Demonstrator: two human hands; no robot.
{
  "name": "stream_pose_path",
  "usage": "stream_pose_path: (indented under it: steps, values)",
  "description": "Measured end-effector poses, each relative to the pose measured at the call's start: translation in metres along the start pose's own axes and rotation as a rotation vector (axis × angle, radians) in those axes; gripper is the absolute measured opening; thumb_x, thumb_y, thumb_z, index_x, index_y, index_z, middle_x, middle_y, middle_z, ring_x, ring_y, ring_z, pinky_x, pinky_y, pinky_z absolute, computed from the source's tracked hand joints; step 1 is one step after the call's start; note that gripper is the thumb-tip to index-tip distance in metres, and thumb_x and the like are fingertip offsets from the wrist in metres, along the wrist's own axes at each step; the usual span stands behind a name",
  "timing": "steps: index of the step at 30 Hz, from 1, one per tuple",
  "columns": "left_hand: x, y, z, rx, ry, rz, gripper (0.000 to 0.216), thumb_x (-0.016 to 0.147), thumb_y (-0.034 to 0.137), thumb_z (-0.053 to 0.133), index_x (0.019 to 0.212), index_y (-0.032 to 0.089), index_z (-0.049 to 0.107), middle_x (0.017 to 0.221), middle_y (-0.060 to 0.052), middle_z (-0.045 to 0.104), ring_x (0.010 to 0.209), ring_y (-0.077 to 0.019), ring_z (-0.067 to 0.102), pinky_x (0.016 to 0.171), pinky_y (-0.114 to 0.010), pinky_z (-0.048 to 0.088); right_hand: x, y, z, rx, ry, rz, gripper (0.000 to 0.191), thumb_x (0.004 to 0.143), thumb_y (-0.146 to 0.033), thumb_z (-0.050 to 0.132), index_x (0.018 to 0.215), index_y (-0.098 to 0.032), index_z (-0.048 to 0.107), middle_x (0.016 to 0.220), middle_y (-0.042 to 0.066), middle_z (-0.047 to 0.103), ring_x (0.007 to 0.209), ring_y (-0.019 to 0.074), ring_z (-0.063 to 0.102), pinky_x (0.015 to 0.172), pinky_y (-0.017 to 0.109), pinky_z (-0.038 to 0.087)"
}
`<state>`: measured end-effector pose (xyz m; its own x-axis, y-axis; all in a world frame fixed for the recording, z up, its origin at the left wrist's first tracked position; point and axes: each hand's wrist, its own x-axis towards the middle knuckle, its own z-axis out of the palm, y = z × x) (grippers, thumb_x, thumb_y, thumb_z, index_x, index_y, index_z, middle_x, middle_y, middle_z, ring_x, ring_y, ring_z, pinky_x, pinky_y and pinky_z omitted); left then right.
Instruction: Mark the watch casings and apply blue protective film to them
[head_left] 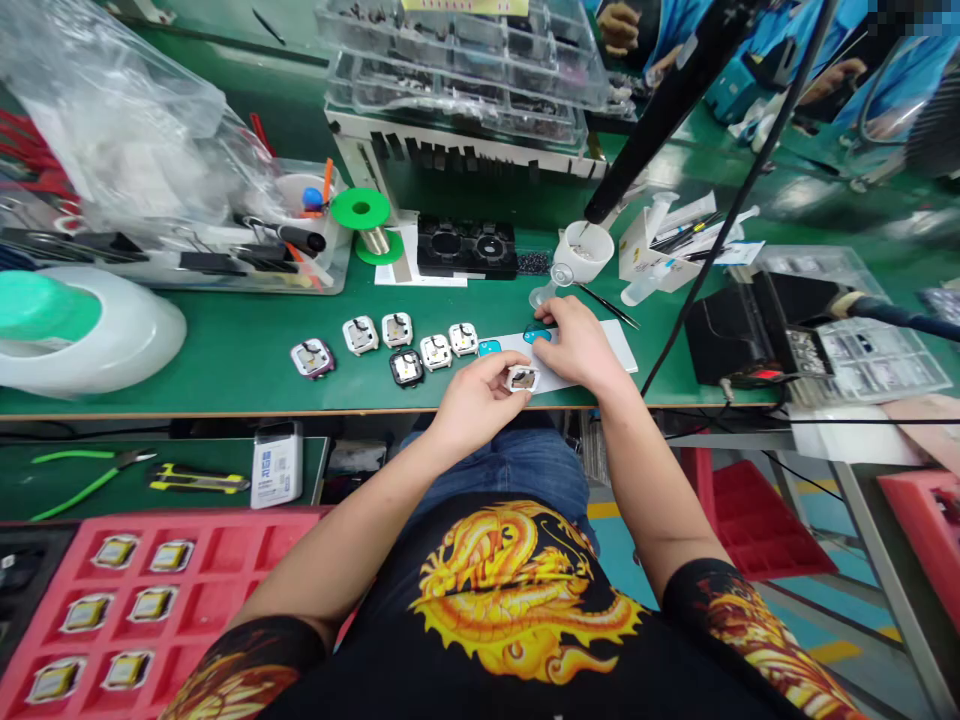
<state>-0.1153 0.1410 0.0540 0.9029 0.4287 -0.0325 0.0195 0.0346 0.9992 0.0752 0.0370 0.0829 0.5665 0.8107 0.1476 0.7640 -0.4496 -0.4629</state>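
My left hand (478,402) holds a small white watch case (523,379) between thumb and fingers, close to the bench's front edge. The case's open inside faces up. My right hand (576,345) is closed with thumb and fingertips on a small rounded blue piece (535,335), above a white pad (611,350). Another blue piece (490,347) rests near the pad's left end, beside my left hand. To the left lie several open watch cases: white ones (435,351), a black one (406,368) and a purple one (313,357).
Behind my hands stand a white cup (585,252), tweezers (609,306), a solder spool (362,212) and a black fixture (466,247). A black device (739,330) sits right. A white bottle (142,330) and a red tray (191,590) are left. People's hands show across the bench.
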Motion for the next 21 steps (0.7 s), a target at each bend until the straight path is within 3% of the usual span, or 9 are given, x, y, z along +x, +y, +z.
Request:
stream_pose_path:
  steps: [21]
  values:
    - [0.0004, -0.0077, -0.0008, 0.122, 0.000, 0.098, 0.038, 0.083, 0.021, 0.077, 0.121, 0.021, 0.077, 0.100, -0.004, 0.075, 0.072, -0.0130, 0.066, 0.067, -0.024, 0.055, 0.0064, -0.0096, -0.0031, -0.191, -0.046, 0.019, 0.027, 0.077, -0.009, 0.066, 0.103, -0.018, 0.069, 0.097, 0.012, 0.072, 0.090, 0.0304, 0.066, 0.087, 0.044, 0.055]
